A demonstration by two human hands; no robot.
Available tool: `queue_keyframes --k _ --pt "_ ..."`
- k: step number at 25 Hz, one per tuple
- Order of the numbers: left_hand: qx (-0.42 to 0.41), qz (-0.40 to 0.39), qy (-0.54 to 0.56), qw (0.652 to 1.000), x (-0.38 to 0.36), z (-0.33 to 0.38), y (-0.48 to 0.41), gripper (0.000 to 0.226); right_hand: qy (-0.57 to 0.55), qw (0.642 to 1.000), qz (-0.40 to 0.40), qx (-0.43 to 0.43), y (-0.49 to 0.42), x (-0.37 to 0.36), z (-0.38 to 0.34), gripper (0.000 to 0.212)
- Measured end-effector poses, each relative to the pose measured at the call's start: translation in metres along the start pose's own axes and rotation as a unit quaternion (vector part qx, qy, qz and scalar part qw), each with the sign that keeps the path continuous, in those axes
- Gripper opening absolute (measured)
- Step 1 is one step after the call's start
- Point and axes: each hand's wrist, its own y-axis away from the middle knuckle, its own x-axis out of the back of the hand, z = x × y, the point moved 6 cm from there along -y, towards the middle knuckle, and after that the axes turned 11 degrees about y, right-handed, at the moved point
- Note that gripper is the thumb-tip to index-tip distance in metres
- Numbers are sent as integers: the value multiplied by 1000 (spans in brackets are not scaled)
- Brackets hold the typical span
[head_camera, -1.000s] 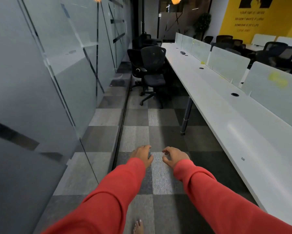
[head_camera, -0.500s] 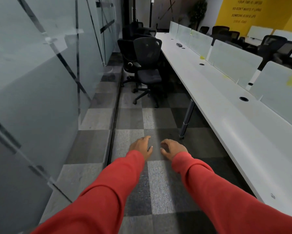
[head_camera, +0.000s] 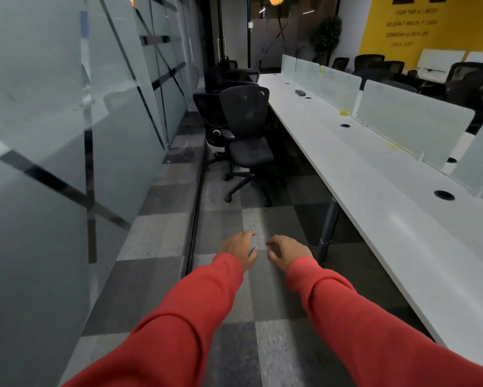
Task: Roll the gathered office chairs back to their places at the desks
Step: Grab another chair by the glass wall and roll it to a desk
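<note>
though the long white desk has open places along its near edge, the office chairs stand bunched at the far end of the aisle, between the desk and the glass wall. the left hand and right hand reach forward, fingers loosely curled, holding nothing, well short of the nearest chair. nearly all the rolling looks left to do.

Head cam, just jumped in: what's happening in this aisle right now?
A person in red sleeves is in the aisle between the glass wall and the long white desk. The left hand and right hand are held out in front, fingers loosely curled, holding nothing. The gathered black chairs are bunched ahead beside the desk. The nearest chair is well beyond the hands, so none is being rolled.
</note>
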Motion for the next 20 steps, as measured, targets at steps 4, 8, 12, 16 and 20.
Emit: queue_keyframes --k 4,8,12,16,20 --pt "-4 8 -33 999 22 1 -91 49 -29 1000 -5 -1 -91 19 23 26" --pt "9 29 -59 998 41 -10 -172 47 -51 999 -4 10 -179 37 41 25" --pt "23 42 -53 997 50 -30 -230 44 -48 999 -10 23 -250 41 45 26" --pt "37 62 -27 997 62 -59 -290 44 -35 998 -3 47 -325 37 39 35" --pt "32 103 23 994 91 -96 -374 43 -12 998 -4 54 -423 25 30 43"
